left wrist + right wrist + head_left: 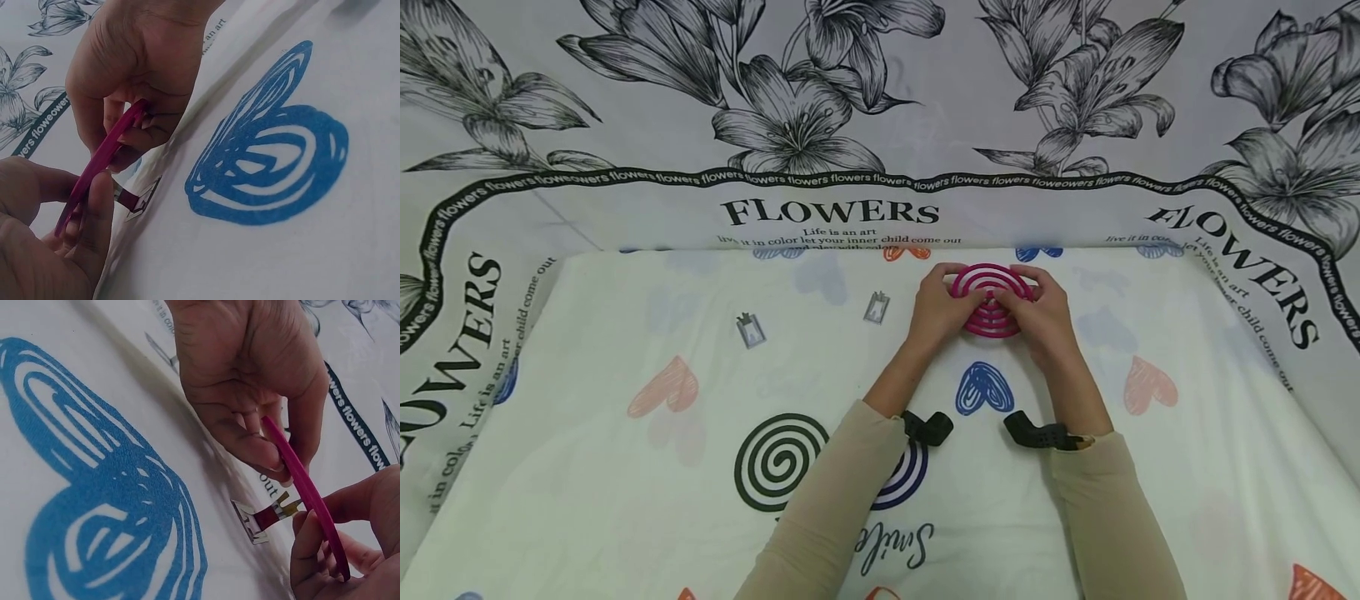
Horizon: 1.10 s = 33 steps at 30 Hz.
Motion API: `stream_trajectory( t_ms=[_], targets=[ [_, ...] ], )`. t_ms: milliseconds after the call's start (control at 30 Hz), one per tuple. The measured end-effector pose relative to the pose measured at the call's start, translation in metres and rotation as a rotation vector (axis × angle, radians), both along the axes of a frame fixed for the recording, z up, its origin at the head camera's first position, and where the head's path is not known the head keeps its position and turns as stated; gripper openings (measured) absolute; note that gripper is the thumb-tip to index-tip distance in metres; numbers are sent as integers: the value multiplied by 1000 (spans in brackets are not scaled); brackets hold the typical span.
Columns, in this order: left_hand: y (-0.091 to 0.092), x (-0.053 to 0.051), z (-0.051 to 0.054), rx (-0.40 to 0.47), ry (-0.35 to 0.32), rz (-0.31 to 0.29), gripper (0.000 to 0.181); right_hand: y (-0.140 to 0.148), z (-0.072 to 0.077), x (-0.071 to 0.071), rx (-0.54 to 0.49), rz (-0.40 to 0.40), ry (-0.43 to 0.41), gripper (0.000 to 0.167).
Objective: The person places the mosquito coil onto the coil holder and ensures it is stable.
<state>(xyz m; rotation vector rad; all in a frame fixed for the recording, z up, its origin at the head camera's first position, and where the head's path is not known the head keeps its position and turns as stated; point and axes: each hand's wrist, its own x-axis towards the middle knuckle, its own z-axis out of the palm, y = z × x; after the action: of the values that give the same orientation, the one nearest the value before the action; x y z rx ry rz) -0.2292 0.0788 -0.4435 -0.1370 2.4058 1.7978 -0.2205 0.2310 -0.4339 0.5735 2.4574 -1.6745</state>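
Note:
A magenta spiral mosquito coil (992, 267) is gripped between both hands near the far edge of the table. On its left rim, the left hand (942, 308) pinches it with the thumb on top and fingers at the edge. Opposite, the right hand (1045, 304) grips the right rim, its thumb reaching in toward the centre. In the left wrist view the coil (94, 169) appears nearly edge-on. A small metal stand (250, 522) projects from the coil's middle on the underside; whether its base touches the cloth, I cannot tell.
Two more metal stands, one (750, 330) at left and one (876, 307) closer to the hands, lie on the printed cloth (820, 375). A dark green coil (739, 463) lies nearer me; a dark blue coil (923, 471) is partly under the left sleeve.

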Motion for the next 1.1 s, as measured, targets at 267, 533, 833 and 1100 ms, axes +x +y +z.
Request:
stream_trajectory(
  t_ms=[267,533,833,1100],
  targets=[
    [-1,-2,0,0,0,9,56,-1,0,-2,-12,-8,0,66],
    [-1,-2,1,11,-17,1,57,0,-1,-1,-27,1,-2,64],
    [1,-2,1,3,-4,-9,55,3,0,-1,-5,8,9,64],
    [0,-1,-2,6,13,1,55,1,1,-2,-13,11,8,66]
  ],
)
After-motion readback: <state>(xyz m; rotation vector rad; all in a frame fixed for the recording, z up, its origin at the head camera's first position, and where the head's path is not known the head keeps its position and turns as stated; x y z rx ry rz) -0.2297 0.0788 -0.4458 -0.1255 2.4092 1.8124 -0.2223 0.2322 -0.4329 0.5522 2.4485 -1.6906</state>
